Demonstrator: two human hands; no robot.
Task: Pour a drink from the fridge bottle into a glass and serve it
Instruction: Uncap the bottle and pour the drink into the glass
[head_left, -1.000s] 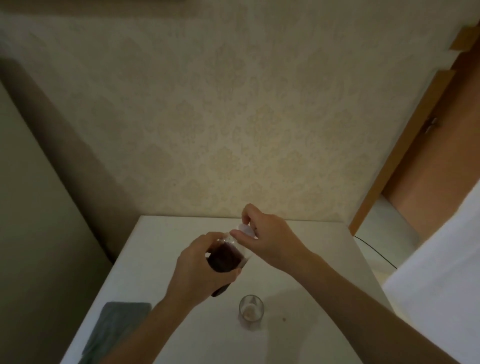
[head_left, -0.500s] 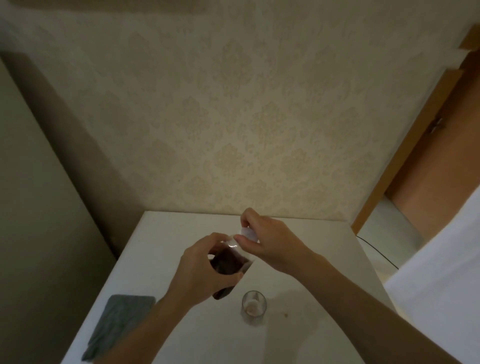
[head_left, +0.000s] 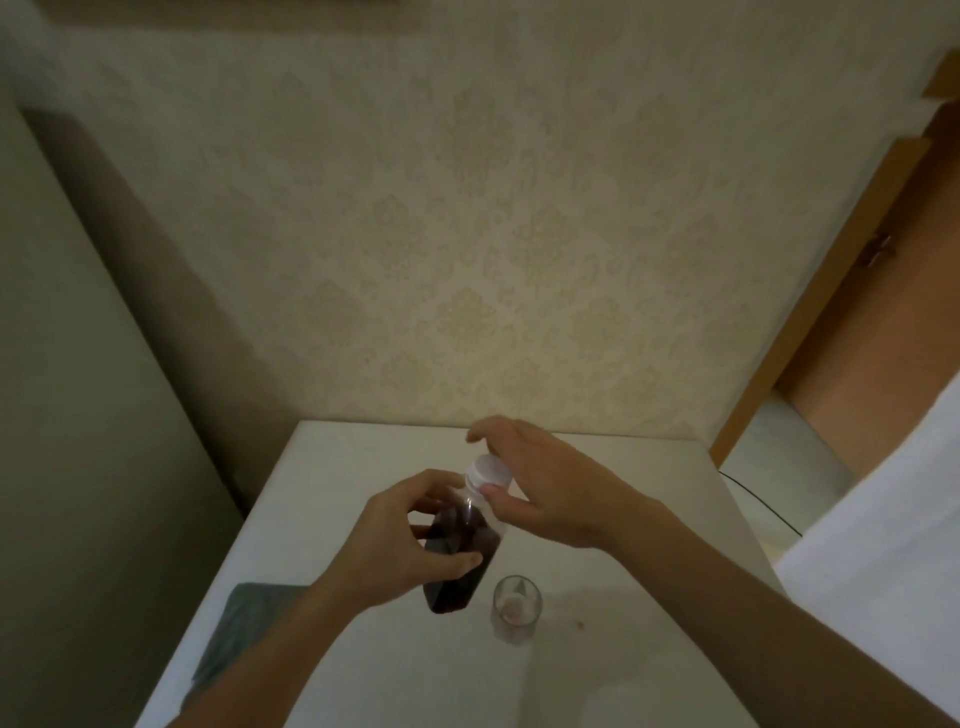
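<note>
A clear plastic bottle of dark drink is held tilted above the white table, its neck pointing up and away from me. My left hand wraps around its middle. My right hand pinches the white cap with thumb and fingers; whether the cap sits on the neck or is lifted off I cannot tell. A small clear glass stands upright on the table just right of the bottle's base, with nothing visible poured in it.
A grey folded cloth lies near the table's left edge. The patterned wall rises behind the table. A wooden door frame and a black cable are to the right. White fabric fills the lower right.
My right hand has turned on the cap, its fingers spreading so the white cap shows more. The bottle and left hand stay at about the same place; the glass has not moved.
</note>
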